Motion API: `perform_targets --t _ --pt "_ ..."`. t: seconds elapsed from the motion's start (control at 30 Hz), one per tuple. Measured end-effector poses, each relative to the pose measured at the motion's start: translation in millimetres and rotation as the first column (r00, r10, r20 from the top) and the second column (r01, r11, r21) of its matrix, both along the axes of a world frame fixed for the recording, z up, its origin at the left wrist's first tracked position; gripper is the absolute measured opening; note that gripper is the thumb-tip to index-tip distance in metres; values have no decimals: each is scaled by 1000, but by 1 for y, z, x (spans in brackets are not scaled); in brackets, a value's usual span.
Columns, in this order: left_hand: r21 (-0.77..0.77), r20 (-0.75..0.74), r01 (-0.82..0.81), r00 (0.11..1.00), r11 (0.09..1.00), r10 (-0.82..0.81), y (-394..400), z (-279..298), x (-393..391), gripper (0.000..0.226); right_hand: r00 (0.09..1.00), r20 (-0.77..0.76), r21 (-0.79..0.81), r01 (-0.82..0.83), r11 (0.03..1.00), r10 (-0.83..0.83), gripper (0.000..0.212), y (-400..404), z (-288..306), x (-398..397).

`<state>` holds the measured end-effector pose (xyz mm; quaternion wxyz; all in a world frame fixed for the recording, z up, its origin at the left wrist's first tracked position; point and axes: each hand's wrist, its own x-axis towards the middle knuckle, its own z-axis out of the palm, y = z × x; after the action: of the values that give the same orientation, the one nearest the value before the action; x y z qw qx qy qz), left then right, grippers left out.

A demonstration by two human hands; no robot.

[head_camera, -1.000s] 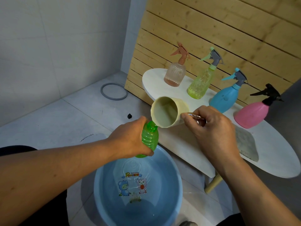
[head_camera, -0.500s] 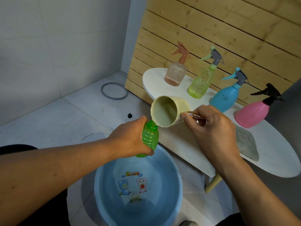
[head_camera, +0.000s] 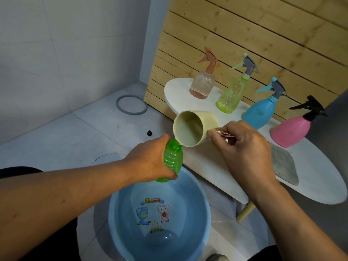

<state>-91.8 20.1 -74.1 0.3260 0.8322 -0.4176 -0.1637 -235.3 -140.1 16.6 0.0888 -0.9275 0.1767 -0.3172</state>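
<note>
**Green bottle held under a tipped cup, over a blue basin**

Green ribbed plastic, open at the neck and with no spray head on it: the bottle (head_camera: 172,161) is near the middle of the view, tilted slightly and held in the air above the far edge of a blue basin (head_camera: 120,213). The left hand (head_camera: 150,161) is wrapped around its body. A cream cup (head_camera: 194,129) is tipped on its side, its lower lip just at the bottle's mouth. The right hand (head_camera: 244,151) pinches the cup's shiny handle (head_camera: 223,132) between thumb and fingers. Whether water is running from the cup cannot be made out.

This looks like filling the bottle by pouring. The neck is narrow and the cup's rim is wide, so the pour likely goes best slow and thin, with the lip resting against the neck. Holding the bottle nearer upright over the basin would let any spill fall in.

The basin sits on the tiled floor, with cartoon stickers inside and a little water at its near end. Behind the hands is a white oval table (head_camera: 320,181) against wooden slats. On it stand four spray bottles: clear pink (head_camera: 202,85), yellow-green (head_camera: 230,97), blue (head_camera: 260,112) and solid pink (head_camera: 290,130). A grey cloth (head_camera: 284,168) lies on it too. A grey ring (head_camera: 131,104) lies on the floor by the wall.
</note>
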Motion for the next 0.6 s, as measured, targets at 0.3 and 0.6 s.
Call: perform_targets --t 0.3,0.6 --pt "1 2 -2 1000 1000 2 0 -1 0 89 1000 -2 -25 5 1000 -5 32 0 0 0" --pt "9 2 -8 1000 1000 8 0 -2 0 90 1000 3 -52 4 999 -4 32 1 0 0"
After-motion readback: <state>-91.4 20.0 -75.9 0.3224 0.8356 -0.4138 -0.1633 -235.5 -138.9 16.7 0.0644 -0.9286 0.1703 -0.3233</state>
